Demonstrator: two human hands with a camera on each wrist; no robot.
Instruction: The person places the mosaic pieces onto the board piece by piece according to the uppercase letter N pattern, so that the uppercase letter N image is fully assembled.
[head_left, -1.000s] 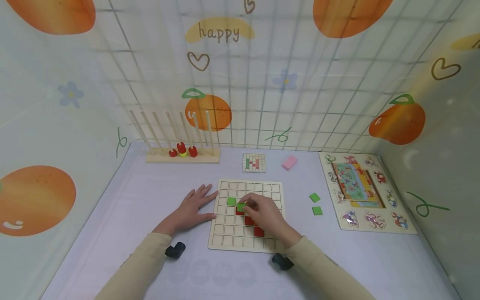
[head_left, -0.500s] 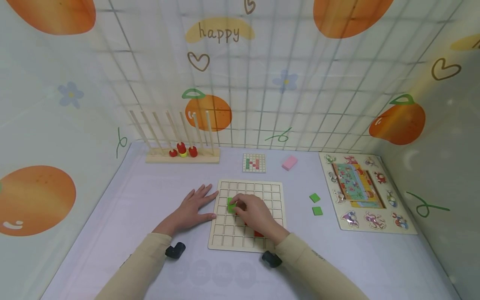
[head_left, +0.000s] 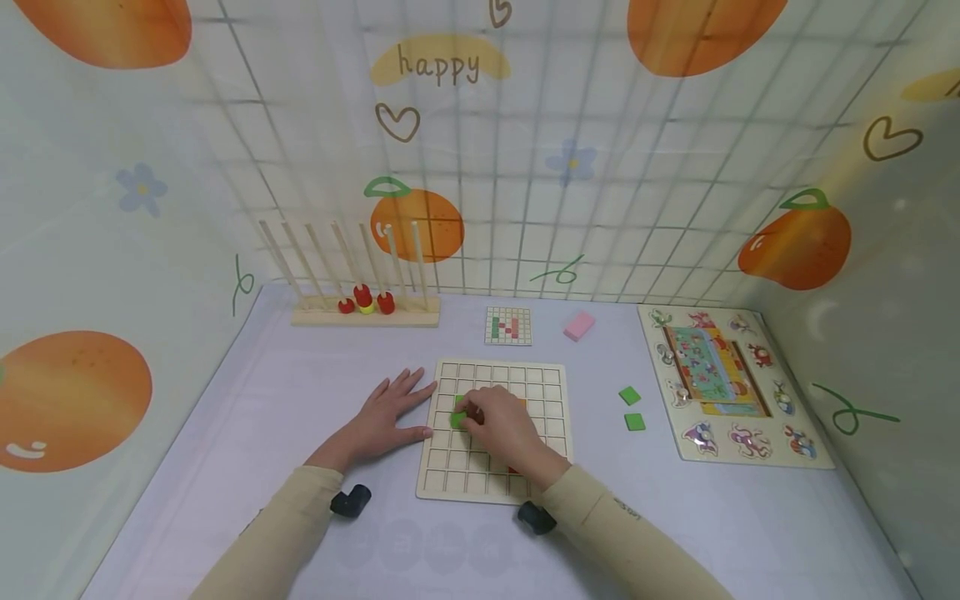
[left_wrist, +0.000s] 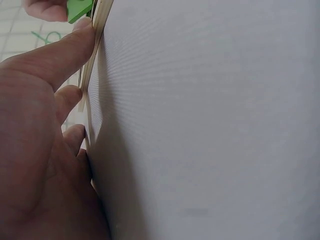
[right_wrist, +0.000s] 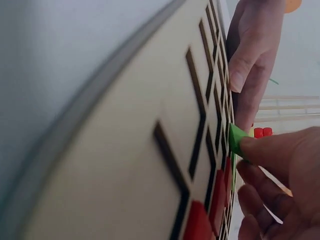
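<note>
My right hand pinches a green square tile between thumb and fingertip, close over the wooden grid board. In the right wrist view the green tile is tilted, one corner at the board's surface. Another green tile lies just behind it, partly covered by the fingers. Red tiles sit in the grid, mostly hidden under the hand in the head view. An orange tile shows beyond the knuckles. My left hand lies spread on the table, thumb and fingertips at the board's left edge.
Two loose green tiles lie right of the board. Behind it are a small pattern card and a pink block. A peg stand with beads stands back left; a picture puzzle board lies at right.
My right hand has moved left and slightly toward me with the green tile, which now sits just in front of the other green one. The left hand has stayed in place.
</note>
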